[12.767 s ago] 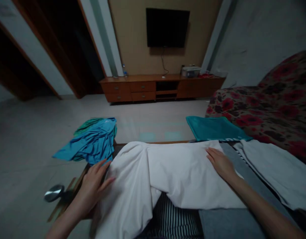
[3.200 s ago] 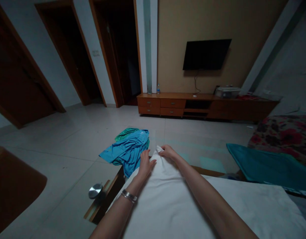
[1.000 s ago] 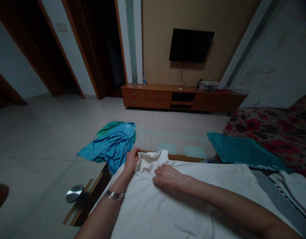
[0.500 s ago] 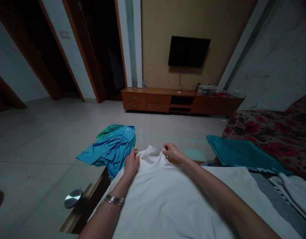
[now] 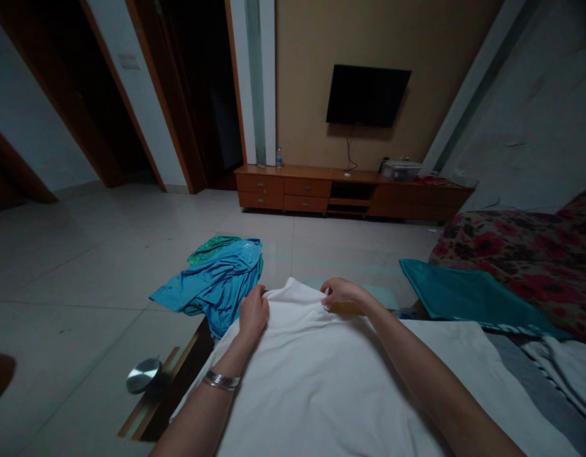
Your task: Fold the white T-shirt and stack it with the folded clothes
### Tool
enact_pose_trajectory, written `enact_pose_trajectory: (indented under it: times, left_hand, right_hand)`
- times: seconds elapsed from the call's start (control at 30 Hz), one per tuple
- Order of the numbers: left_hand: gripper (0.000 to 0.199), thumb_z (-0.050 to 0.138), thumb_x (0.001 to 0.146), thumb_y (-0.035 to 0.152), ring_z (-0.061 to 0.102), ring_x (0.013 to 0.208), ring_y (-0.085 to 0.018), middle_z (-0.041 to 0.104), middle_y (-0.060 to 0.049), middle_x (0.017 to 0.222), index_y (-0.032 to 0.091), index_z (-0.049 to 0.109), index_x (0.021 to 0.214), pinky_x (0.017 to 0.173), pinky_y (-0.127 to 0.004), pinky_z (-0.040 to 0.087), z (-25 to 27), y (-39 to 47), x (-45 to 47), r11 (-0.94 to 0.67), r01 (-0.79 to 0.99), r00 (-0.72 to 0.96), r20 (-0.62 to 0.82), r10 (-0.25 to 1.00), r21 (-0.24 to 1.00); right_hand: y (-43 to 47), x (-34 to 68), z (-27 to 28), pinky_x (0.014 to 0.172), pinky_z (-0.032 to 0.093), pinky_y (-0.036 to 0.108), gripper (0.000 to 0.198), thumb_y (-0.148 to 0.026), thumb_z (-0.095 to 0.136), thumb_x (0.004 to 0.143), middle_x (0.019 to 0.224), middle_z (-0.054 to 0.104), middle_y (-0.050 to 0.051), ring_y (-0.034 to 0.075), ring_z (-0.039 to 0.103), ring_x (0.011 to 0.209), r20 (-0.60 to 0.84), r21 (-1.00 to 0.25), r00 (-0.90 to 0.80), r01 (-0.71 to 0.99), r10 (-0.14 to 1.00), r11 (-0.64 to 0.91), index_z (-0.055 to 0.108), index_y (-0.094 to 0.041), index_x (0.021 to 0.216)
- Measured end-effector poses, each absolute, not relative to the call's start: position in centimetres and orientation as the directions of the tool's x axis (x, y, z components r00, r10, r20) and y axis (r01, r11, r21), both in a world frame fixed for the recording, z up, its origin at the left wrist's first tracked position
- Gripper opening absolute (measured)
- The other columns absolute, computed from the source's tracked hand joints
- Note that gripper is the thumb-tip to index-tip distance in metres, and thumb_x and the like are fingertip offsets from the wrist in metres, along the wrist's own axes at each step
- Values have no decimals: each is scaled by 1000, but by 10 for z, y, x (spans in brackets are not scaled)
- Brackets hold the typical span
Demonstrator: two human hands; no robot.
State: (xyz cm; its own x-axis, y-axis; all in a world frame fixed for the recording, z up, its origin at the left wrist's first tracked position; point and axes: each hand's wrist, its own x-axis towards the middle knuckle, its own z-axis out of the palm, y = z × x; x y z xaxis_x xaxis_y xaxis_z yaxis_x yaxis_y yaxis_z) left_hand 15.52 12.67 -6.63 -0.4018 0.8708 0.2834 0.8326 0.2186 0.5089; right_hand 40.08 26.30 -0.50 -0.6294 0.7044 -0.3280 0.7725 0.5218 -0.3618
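Note:
A white garment (image 5: 312,374), looking like a T-shirt, lies spread over a low table in front of me. My left hand (image 5: 253,313) is closed on the left side of its far end, a silver bracelet on that wrist. Opposite it, my right hand (image 5: 341,293) pinches the right corner of the same end between thumb and fingers. Between the two hands the cloth rises to a small peak. Just beyond my left hand lies a heap of blue clothing (image 5: 221,276) with a green piece behind it.
A round metal object (image 5: 144,376) sits at the table's left edge. On the right are a teal cloth (image 5: 454,289), a grey cloth (image 5: 535,368) and a flowered sofa (image 5: 516,254). A low wooden TV cabinet (image 5: 306,187) stands against the far wall.
My right hand has shifted slightly right and the cloth between my hands is stretched wider and flatter. My left hand keeps nearly the same place. The view has tilted a little.

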Motion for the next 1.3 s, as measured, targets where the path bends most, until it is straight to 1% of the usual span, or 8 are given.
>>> enact_pose_trajectory:
  times: [0.13, 0.3, 0.47, 0.63, 0.83, 0.93, 1.13, 1.3]
  left_hand:
    - [32, 43, 84, 9, 62, 102, -20, 66, -11, 113, 14, 57, 112, 88, -29, 43, -67, 127, 154, 211, 829, -397, 278, 875, 518]
    - [32, 44, 83, 10, 62, 100, -21, 66, -11, 114, 13, 56, 113, 86, -30, 44, -70, 128, 151, 174, 813, -385, 288, 877, 556]
    - [33, 44, 83, 9, 61, 103, -21, 66, -11, 114, 13, 55, 114, 88, -31, 43, -70, 127, 152, 183, 818, -389, 290, 874, 545]
    - [34, 44, 82, 8, 61, 103, -22, 67, -10, 113, 16, 56, 113, 87, -32, 42, -68, 125, 155, 216, 828, -399, 274, 875, 517]
    - [34, 42, 82, 8, 61, 101, -22, 67, -10, 111, 15, 57, 113, 87, -32, 41, -71, 126, 154, 226, 832, -405, 275, 872, 507]
    - [34, 43, 82, 9, 61, 101, -21, 67, -10, 111, 15, 57, 112, 86, -31, 41, -71, 126, 154, 200, 827, -392, 284, 875, 525]
    - [33, 43, 82, 7, 60, 104, -21, 67, -10, 113, 15, 57, 110, 88, -31, 40, -65, 124, 155, 220, 818, -404, 257, 878, 532]
    - [32, 43, 83, 7, 60, 105, -22, 67, -10, 112, 15, 57, 110, 89, -32, 40, -63, 123, 155, 229, 816, -404, 242, 882, 531]
  right_hand:
    - [262, 359, -3, 63, 38, 22, 35, -47, 54, 87, 87, 71, 8, 15, 61, 72, -216, -392, -576, 791, 789, 470, 74, -18, 93]
    - [248, 306, -9, 59, 34, 24, 46, -52, 47, 89, 83, 70, 11, 16, 59, 70, -161, -372, -538, 810, 827, 454, 73, -14, 82]
    - [222, 309, -24, 59, 30, 21, 14, -24, 62, 75, 82, 68, 3, 12, 55, 70, 3, -428, -710, 636, 705, 642, 68, -16, 86]
    - [186, 338, -34, 75, 35, 24, 16, -10, 56, 76, 87, 68, 4, 15, 57, 81, 101, -386, -889, 378, 446, 842, 65, -18, 87]
    - [161, 337, -30, 86, 38, 32, 52, -29, 66, 79, 108, 65, 10, 22, 57, 99, 147, -380, -862, 404, 486, 832, 51, -16, 127]
    - [162, 324, -30, 85, 38, 31, 28, -30, 59, 85, 105, 65, 11, 22, 58, 98, 137, -265, -882, 407, 452, 874, 62, -17, 109]
    - [207, 313, -23, 71, 38, 24, 27, -26, 41, 94, 100, 70, 10, 17, 63, 89, 2, -332, -527, 801, 850, 498, 66, -19, 102]
    - [246, 304, -13, 65, 41, 25, 38, -46, 52, 89, 76, 71, 13, 21, 67, 76, -237, -304, -445, 878, 864, 369, 72, -14, 84]
